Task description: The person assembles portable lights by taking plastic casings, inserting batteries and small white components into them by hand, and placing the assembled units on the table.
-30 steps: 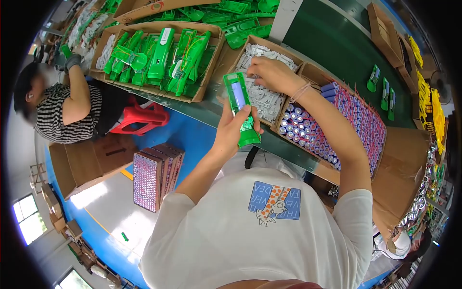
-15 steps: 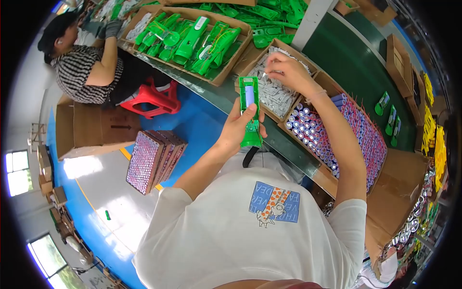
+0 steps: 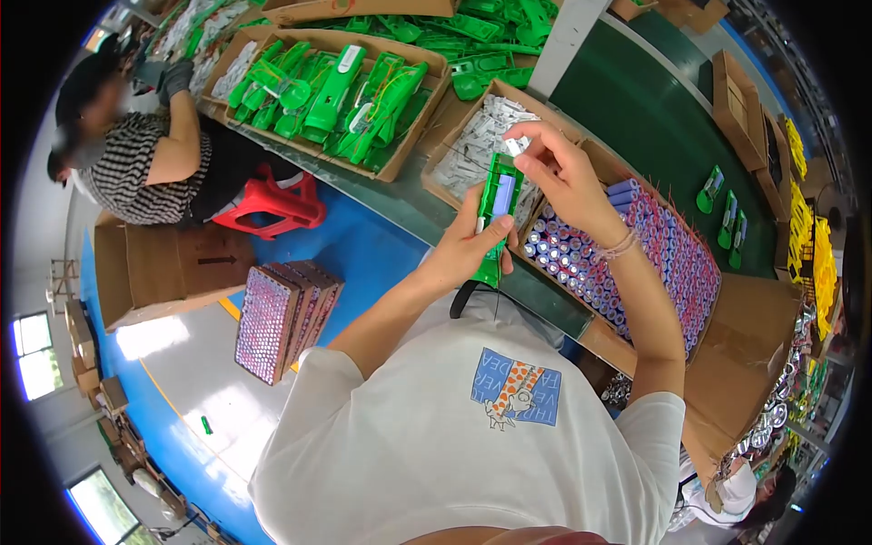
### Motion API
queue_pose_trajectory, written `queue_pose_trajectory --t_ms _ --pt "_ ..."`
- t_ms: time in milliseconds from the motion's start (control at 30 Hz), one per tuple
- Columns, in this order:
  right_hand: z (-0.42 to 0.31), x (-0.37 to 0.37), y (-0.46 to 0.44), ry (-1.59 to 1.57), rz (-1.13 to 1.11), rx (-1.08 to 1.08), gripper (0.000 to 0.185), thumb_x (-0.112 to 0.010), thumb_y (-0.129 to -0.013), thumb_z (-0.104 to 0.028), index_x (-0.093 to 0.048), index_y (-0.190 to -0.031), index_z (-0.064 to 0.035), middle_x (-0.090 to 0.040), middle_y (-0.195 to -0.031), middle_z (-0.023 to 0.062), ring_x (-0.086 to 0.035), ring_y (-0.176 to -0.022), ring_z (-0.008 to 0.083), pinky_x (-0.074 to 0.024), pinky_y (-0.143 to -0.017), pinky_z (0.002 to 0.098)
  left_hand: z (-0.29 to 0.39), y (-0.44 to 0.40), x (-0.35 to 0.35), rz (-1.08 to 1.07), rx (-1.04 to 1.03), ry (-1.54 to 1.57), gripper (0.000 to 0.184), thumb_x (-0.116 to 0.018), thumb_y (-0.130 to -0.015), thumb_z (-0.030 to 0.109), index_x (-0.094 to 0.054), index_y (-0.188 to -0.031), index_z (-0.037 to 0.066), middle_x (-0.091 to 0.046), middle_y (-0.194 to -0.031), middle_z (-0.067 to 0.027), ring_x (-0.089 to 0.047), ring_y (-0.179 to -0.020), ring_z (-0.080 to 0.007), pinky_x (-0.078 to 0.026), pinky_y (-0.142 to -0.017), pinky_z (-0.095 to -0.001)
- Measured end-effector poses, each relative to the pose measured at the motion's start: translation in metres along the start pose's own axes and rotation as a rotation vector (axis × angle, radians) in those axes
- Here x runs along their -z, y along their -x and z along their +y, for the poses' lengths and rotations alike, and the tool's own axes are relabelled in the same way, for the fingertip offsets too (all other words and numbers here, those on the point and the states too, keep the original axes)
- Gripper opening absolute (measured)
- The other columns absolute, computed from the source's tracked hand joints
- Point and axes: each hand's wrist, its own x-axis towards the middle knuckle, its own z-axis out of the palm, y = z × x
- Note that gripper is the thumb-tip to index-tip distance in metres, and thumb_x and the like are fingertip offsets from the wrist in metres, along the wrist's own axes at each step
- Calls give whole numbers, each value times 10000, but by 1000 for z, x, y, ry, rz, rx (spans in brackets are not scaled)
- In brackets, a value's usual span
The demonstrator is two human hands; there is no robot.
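My left hand (image 3: 470, 243) is wrapped round a green plastic housing (image 3: 495, 204), held tilted above the bench edge. A purple cylindrical cell (image 3: 504, 193) lies inside the housing. My right hand (image 3: 568, 180) pinches a small white part (image 3: 517, 145) between thumb and fingers, right at the housing's upper end. Behind the hands stands a carton of white parts (image 3: 472, 150). To the right, partly under my right forearm, is a box of purple cells (image 3: 668, 245) with red wires.
A carton of wired green housings (image 3: 331, 104) stands at the upper left. A co-worker (image 3: 145, 159) sits at the left near a red stool (image 3: 277, 207). Several green housings (image 3: 711, 189) lie on the green belt (image 3: 627, 104). Stacked cell trays (image 3: 265, 322) stand on the floor.
My right hand has come from the carton of white parts to the upper end of the green housing, with a small white part in its fingers. The housing is now tilted. The view has shifted.
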Motion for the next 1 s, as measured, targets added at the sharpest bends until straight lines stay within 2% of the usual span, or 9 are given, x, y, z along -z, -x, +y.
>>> queue_pose_trajectory --t_ms 67,333,500,733,833,867,933,967,1000 --pt "2 -2 -4 98 120 -8 257 -620 -922 -125 -552 -1166 -84 -595 -796 35 -582 -706 105 -455 -604 267 4 -7 1 -30 28 8 551 -484 -1019 270 -182 -1444 91 -573 -939 -117 -624 -669 -207 -516 -633 -327" --pt "17 4 -1 394 373 90 158 -706 -883 -131 -574 -865 -45 -450 -561 -47 -402 -521 13 -301 -457 206 4 -22 0 -96 -36 127 551 -474 -1021 253 -163 -1453 113 -567 -935 -118 -617 -662 -204 -520 -628 -332" --pt "10 7 10 -47 325 -271 262 -738 -868 -152 -517 -765 -57 -510 -670 -66 -432 -617 -1 -318 -523 182 3 -27 -3 -108 -58 6 518 -492 -1017 226 -183 -1413 96 -545 -900 -89 -593 -622 -161 -496 -556 -292" --pt "-2 34 20 -155 202 -223 95 -626 -931 -83 -612 -1003 -23 -613 -924 6 -560 -851 71 -451 -762 208 1 -38 -13 -275 -8 188 565 -514 -1000 166 -151 -1428 103 -552 -961 -107 -611 -674 -162 -522 -595 -288" --pt "67 135 29 178 393 -164 166 -551 -972 -92 -645 -1086 -16 -644 -1029 20 -586 -938 87 -468 -846 238 34 -44 3 -417 -283 -262 390 -569 -967 136 -441 -1327 59 -609 -1111 -116 -647 -813 -178 -542 -730 -299" --pt "86 196 26 264 534 -95 201 -533 -990 -133 -651 -1107 -20 -667 -1038 29 -605 -961 113 -485 -858 275 66 -42 23 -337 -381 -425 324 -597 -949 126 -555 -1260 45 -631 -1133 -104 -652 -866 -181 -542 -780 -307" --pt "161 352 32 866 744 -114 236 -539 -987 -177 -668 -1124 -36 -697 -1076 103 -644 -992 188 -488 -882 327 109 -33 58 440 -280 -401 228 -632 -909 96 -664 -1125 30 -678 -1066 -86 -646 -908 -173 -529 -817 -314" --pt "210 409 49 1049 733 -279 252 -543 -983 -223 -680 -1116 -57 -697 -1080 108 -649 -1000 217 -486 -886 335 122 -39 82 741 -405 -936 301 -659 -864 65 -649 -1162 33 -693 -983 -112 -650 -917 -193 -525 -799 -315" --pt "258 464 65 1233 695 -448 270 -548 -980 -268 -691 -1107 -78 -696 -1084 112 -653 -1007 246 -484 -890 342 130 -42 110 721 -398 -1274 345 -694 -844 88 -628 -1177 29 -690 -1026 -113 -654 -987 -181 -523 -847 -306"
